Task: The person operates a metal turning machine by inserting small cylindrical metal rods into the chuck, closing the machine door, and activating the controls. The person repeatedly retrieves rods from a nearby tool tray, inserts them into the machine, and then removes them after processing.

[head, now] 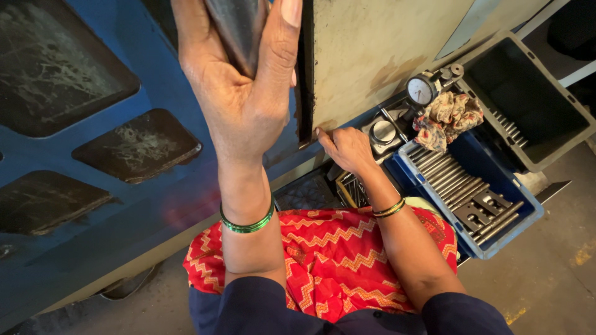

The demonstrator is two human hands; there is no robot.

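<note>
The left hand [239, 93] is raised close to the camera, fingers and thumb closed around a dark metal cone-shaped piece [239, 31] (its top runs out of view). The right hand [346, 149] rests with fingertips on the lower edge of a beige machine panel [372, 49], holding nothing. Just beside it sit a dial gauge [422, 90], a patterned cloth [448, 118] and a blue tray [496, 245] of steel rods [447, 177]; a grey bin [524, 102] stands behind. The blue machine body [93, 186] fills the left.
</note>
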